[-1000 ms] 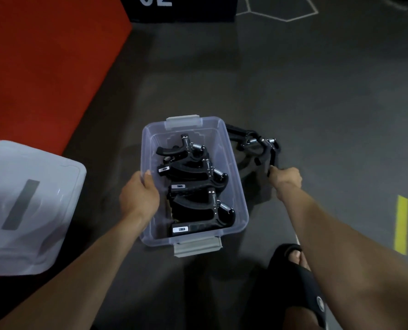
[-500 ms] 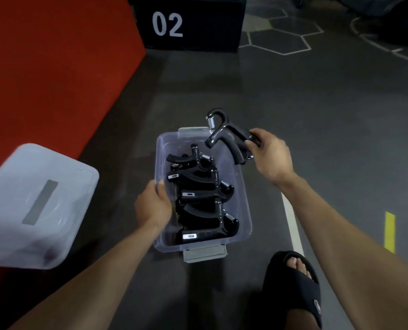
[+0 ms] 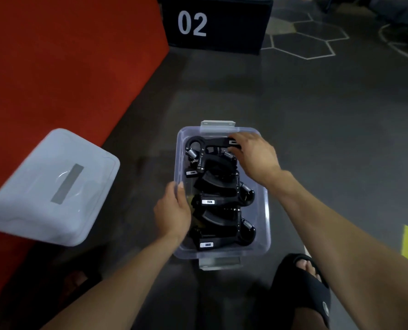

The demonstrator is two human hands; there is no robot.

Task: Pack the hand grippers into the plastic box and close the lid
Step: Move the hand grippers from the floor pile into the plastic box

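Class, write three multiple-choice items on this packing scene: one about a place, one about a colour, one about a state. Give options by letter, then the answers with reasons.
1. Where does the lid lie?
A. on the box
B. on the floor left of the box, partly on the red mat
C. under the sandal

2. What colour are the hand grippers in the box?
A. black
B. yellow
C. white

3. What is the right hand doing?
A. resting on the floor
B. lifting the lid
C. holding a hand gripper at the far end of the box

Answers: B, the lid sits apart from the box, overlapping the red mat. A, all grippers are black with small white labels. C, its fingers are on the gripper's handle inside the box, while the left hand grips the near left wall.
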